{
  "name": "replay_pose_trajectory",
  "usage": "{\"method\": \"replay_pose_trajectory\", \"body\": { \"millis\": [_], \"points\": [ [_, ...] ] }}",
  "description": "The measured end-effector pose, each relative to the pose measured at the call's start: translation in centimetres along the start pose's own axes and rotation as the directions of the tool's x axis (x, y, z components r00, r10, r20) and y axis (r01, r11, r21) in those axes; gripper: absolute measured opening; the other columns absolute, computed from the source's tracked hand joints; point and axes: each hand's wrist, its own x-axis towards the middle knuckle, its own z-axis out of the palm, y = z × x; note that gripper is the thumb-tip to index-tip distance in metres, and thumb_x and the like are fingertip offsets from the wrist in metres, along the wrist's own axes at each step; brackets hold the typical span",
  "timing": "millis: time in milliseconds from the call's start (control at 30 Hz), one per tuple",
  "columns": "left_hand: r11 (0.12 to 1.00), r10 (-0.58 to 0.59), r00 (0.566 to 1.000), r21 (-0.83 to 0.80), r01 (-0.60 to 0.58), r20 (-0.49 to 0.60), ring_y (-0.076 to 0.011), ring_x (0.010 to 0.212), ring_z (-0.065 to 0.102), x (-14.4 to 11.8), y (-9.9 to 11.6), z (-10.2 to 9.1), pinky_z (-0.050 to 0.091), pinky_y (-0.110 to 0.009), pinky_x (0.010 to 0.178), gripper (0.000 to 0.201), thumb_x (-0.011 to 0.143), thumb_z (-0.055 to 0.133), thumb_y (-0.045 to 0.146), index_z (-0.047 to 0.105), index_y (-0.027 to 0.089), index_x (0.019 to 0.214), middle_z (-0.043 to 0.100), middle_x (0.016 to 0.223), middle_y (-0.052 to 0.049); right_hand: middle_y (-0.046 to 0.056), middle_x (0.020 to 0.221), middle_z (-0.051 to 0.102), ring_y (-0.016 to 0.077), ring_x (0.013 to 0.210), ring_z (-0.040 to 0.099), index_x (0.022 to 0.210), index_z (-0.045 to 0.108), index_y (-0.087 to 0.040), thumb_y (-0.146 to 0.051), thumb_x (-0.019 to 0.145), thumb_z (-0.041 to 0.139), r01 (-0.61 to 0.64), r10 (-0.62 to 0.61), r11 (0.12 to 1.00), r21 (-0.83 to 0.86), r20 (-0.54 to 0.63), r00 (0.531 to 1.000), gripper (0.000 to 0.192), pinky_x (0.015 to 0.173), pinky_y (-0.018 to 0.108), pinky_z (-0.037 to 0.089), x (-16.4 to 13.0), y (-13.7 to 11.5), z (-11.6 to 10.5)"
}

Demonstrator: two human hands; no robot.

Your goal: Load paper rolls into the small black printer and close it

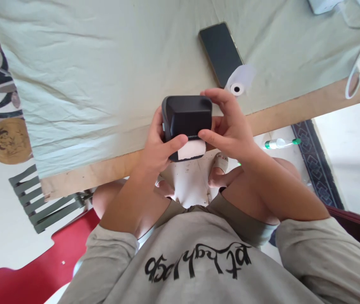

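Between both hands is a small black label printer (188, 116), held up at the table's near edge. White paper (192, 149) sticks out of its slot on the side toward me. My left hand (159, 145) is closed round the left side, with the thumb by the slot. On the right side, my right hand (227, 122) grips the case, its thumb near the slot and its index finger at the far corner. Some fingers are hidden behind the printer. A partly unrolled roll of white paper (237, 88) lies just beyond my right hand, against a dark smartphone (221, 52).
A pale green cloth (104, 84) covers the table, leaving its wooden edge (281, 105) bare. White cables (354, 80) and a white box (322, 5) are at the right. On the floor lie a plastic bottle (281, 143) and, at left, a green slatted stool (40, 198).
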Motion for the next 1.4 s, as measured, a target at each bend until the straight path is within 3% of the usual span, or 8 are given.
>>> {"method": "replay_pose_trajectory", "body": {
  "millis": [100, 233, 500, 800, 1167, 1267, 1333, 1400],
  "points": [
    [0.999, -0.014, 1.000, 0.049, 0.013, 0.009, -0.0236, 0.098, 0.072, -0.1, 0.0, -0.1, 0.061, -0.031, 0.078, 0.055, 0.073, 0.088, 0.045, 0.065, 0.027, 0.120, 0.072, 0.109, -0.005, 0.010, 0.146, 0.051, 0.0097, 0.079, 0.064, 0.152, 0.025, -0.033, -0.064, 0.087, 0.066, -0.045, 0.035, 0.995, 0.087, 0.114, 0.993, 0.083, 0.057, 0.023, 0.056, 0.1, 0.1, 0.3],
    [0.998, -0.040, 0.999, 0.046, 0.041, -0.014, -0.0264, 0.099, 0.072, 0.0, 0.0, -0.1, 0.061, -0.032, 0.075, 0.056, 0.071, 0.088, 0.048, 0.066, 0.026, 0.117, 0.073, 0.105, -0.006, 0.009, 0.133, 0.057, 0.0175, 0.103, 0.066, 0.150, 0.024, -0.029, -0.067, 0.088, 0.063, -0.028, 0.013, 0.996, 0.090, 0.173, 0.985, 0.083, 0.067, 0.026, 0.059, 0.5, 0.6, 0.3],
    [0.994, -0.108, 0.994, 0.032, 0.108, -0.006, -0.0271, 0.097, 0.074, 0.1, 0.4, 0.2, 0.061, -0.032, 0.070, 0.049, 0.076, 0.085, 0.046, 0.065, 0.028, 0.117, 0.075, 0.102, -0.004, 0.008, 0.126, 0.060, 0.0153, 0.091, 0.068, 0.150, 0.024, -0.029, -0.066, 0.091, 0.061, -0.025, 0.016, 0.998, 0.049, 0.164, 0.986, 0.079, 0.058, 0.024, 0.058, 0.6, 0.5, 0.2],
    [0.972, -0.149, 0.988, -0.192, 0.136, -0.051, -0.0338, 0.123, 0.066, 0.7, -0.3, 0.8, 0.062, -0.041, 0.086, 0.045, 0.089, 0.062, 0.065, 0.067, 0.026, 0.110, 0.078, 0.104, -0.003, 0.004, 0.121, 0.062, 0.0069, 0.060, 0.061, 0.154, 0.019, -0.035, -0.071, 0.087, 0.063, -0.173, 0.135, 0.971, 0.163, 0.222, 0.966, 0.088, 0.042, 0.019, 0.049, 0.7, 1.3, -0.3],
    [0.977, -0.110, 0.988, -0.196, 0.088, -0.106, -0.0319, 0.114, 0.073, 1.0, 0.0, 0.8, 0.065, -0.043, 0.084, 0.030, 0.091, 0.068, 0.052, 0.068, 0.022, 0.094, 0.075, 0.102, -0.004, 0.007, 0.133, 0.060, 0.0075, 0.065, 0.062, 0.161, 0.015, -0.035, -0.061, 0.090, 0.066, 0.059, -0.048, 0.996, -0.067, 0.159, 0.986, 0.091, 0.049, 0.021, 0.054, 0.3, 1.9, -0.4],
    [0.951, -0.153, 0.987, -0.280, 0.133, -0.051, -0.0322, 0.115, 0.072, 1.1, 0.0, 0.9, 0.065, -0.044, 0.085, 0.029, 0.095, 0.062, 0.049, 0.069, 0.021, 0.095, 0.075, 0.102, -0.004, 0.009, 0.135, 0.056, 0.0065, 0.065, 0.061, 0.157, 0.030, -0.032, -0.057, 0.085, 0.074, 0.066, -0.047, 0.979, -0.192, 0.101, 0.994, 0.088, 0.048, 0.021, 0.053, 0.1, 0.6, -1.1],
    [0.925, -0.199, 0.980, -0.329, 0.189, 0.003, -0.0330, 0.115, 0.072, 1.1, 0.0, 0.8, 0.065, -0.045, 0.085, 0.036, 0.097, 0.056, 0.054, 0.070, 0.021, 0.096, 0.076, 0.101, -0.005, 0.007, 0.125, 0.058, 0.0050, 0.062, 0.057, 0.146, 0.048, -0.030, -0.055, 0.081, 0.080, 0.072, -0.082, 0.953, -0.295, -0.021, 0.996, 0.077, 0.046, 0.020, 0.049, 0.2, -0.9, -1.6],
    [0.922, -0.206, 0.978, -0.329, 0.202, 0.023, -0.0323, 0.114, 0.072, 1.0, 0.1, 0.7, 0.065, -0.044, 0.083, 0.038, 0.095, 0.058, 0.057, 0.070, 0.022, 0.100, 0.076, 0.100, -0.005, 0.000, 0.093, 0.059, 0.0047, 0.054, 0.049, 0.132, 0.056, -0.029, -0.050, 0.084, 0.079, 0.082, -0.137, 0.940, -0.330, -0.148, 0.979, 0.058, 0.042, 0.020, 0.043, 0.7, -2.7, -1.6]
  ]
}}
